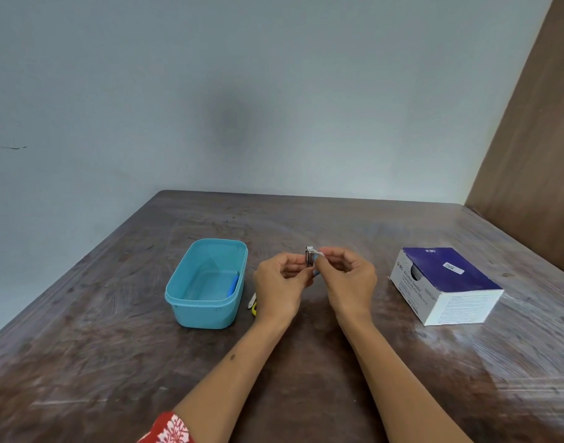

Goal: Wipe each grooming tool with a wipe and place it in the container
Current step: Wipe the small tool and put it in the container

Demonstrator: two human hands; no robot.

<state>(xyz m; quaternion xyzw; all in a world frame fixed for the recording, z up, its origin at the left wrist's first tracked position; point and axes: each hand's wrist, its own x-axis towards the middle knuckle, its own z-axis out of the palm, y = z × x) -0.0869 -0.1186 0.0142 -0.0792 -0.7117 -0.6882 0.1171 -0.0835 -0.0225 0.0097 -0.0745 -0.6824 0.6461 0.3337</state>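
Metal nail clipper (pixel 309 257), small and silver, sits pinched upright in the left hand (pixel 279 284); long axis runs roughly 12-to-6, top end poking out above the fingertips. Left grip is closed on it, lower half hidden inside the fingers. Right hand (pixel 348 282) is closed on a white wipe (pixel 319 254), pressing it against the clipper's right side at its top. Both hands are raised over mid-table (pixel 306 378), touching each other at the tool.

Key relation for the drop-off: teal container (pixel 207 282) lies at about 9 o'clock from the clipper, near, on the left hand's side, so the left hand is the closer one and already has the tool. Judgement: wiping looks in progress, and the placing move would be a short sideways carry leftward over the rim.

Container already has a blue item (pixel 233 285) leaning along its right inner wall; can't tell what tool it is. A yellow-and-white item (pixel 253 305) peeks out at the container's 3 o'clock, mostly blocked by the left wrist; unclear what it is. Blue-and-white swab box (pixel 444 282) sits at 3 o'clock of the hands, well apart. Wipe is mostly covered by the fingers, extent unclear. Clipper lever position too small to read.
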